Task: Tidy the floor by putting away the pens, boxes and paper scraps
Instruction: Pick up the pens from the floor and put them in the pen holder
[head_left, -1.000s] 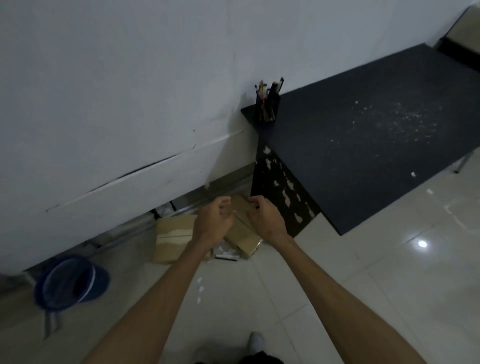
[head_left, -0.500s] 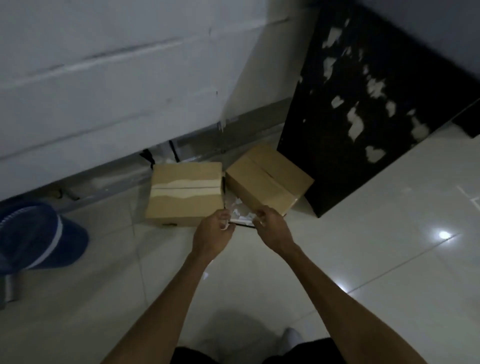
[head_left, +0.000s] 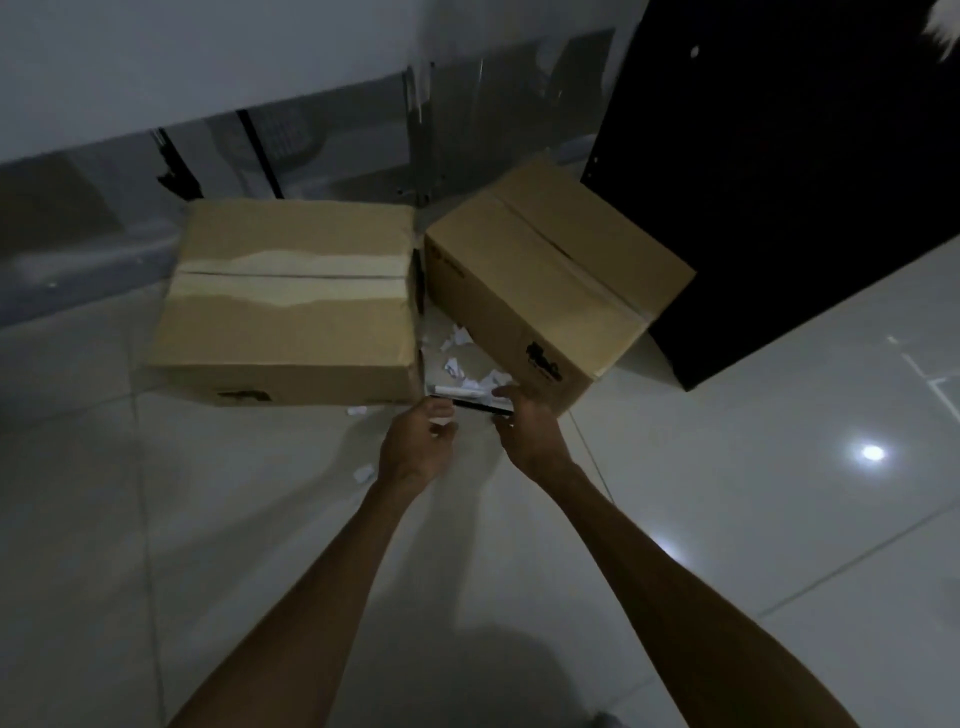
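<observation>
Paper scraps (head_left: 457, 358) lay on the floor (head_left: 260, 519) between 2 cardboard boxes (head_left: 291, 301). Light, flimsy, best pinched singly. Left hand (head_left: 418, 441) loosely curled, possibly holding a scrap; right hand (head_left: 524, 415) open on dark flat strip (head_left: 480, 402).

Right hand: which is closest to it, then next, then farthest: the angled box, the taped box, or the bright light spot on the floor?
From the right hand:
1. Angled box, touching its fingers.
2. Taped box, to the left.
3. Light spot, far right.
</observation>
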